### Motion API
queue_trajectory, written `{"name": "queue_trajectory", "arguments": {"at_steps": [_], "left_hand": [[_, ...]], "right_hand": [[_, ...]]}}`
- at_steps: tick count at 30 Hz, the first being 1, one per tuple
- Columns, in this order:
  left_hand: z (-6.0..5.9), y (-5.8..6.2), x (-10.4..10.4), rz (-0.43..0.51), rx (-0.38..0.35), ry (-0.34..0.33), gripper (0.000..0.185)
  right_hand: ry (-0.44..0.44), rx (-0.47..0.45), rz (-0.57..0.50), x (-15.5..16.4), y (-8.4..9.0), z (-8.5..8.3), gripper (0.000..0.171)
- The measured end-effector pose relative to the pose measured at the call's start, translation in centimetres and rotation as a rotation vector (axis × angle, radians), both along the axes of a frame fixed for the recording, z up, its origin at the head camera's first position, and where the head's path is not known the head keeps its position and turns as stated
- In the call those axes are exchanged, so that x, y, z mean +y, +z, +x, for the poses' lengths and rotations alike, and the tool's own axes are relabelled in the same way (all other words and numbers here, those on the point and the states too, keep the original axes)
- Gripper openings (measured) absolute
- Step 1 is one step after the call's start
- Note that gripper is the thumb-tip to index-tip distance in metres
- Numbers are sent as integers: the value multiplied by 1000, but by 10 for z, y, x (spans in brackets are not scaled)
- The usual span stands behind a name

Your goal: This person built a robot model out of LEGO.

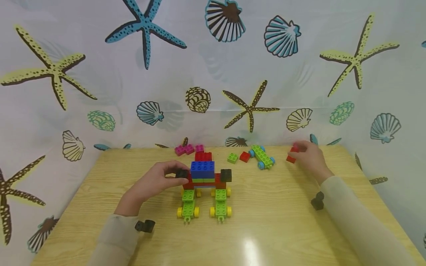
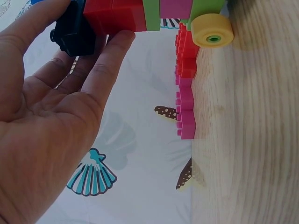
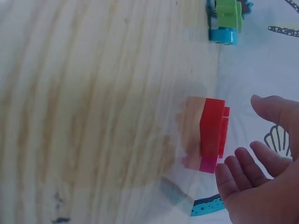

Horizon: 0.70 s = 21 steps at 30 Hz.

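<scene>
My left hand (image 1: pixel 156 181) holds a black brick (image 2: pixel 72 32) at the left end of a brick-built model, thumb on one side and fingers on the other. The model has a blue brick (image 1: pixel 202 169) on top, red and green bricks below it, and green wheeled bases (image 1: pixel 188 208) with yellow wheels. A second black brick (image 1: pixel 226 175) sits at its right end. My right hand (image 3: pixel 261 177) is beside a red brick (image 3: pixel 212 128) at the table's far right, thumb and fingers spread apart. A pink brick (image 3: pixel 208 164) shows at the red brick's end.
Pink bricks (image 1: pixel 189 149) lie at the back edge, with a red brick (image 1: pixel 203 156) behind the model. Farther right are a small green brick (image 1: pixel 232 158), a red brick (image 1: pixel 244 156) and a green wheeled base (image 1: pixel 261 155) with blue wheels. A patterned curtain (image 1: pixel 213 74) hangs behind the table.
</scene>
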<state>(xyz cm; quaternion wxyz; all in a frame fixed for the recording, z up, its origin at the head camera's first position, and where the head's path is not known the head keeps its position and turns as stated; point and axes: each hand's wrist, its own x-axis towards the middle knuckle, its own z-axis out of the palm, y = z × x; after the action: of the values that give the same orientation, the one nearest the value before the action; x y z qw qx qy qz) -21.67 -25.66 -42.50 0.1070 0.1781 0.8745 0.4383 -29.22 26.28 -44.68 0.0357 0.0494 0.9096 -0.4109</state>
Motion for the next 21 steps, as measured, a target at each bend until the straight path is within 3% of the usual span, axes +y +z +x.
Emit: {"name": "queue_trajectory", "arguments": {"at_steps": [11, 21], "left_hand": [[0, 1, 0, 5, 5, -9, 40], [0, 2, 0, -2, -7, 0, 42]], "right_hand": [[-76, -97, 53, 4, -15, -9, 80], [-94, -111, 101, 2, -23, -17, 85]]}}
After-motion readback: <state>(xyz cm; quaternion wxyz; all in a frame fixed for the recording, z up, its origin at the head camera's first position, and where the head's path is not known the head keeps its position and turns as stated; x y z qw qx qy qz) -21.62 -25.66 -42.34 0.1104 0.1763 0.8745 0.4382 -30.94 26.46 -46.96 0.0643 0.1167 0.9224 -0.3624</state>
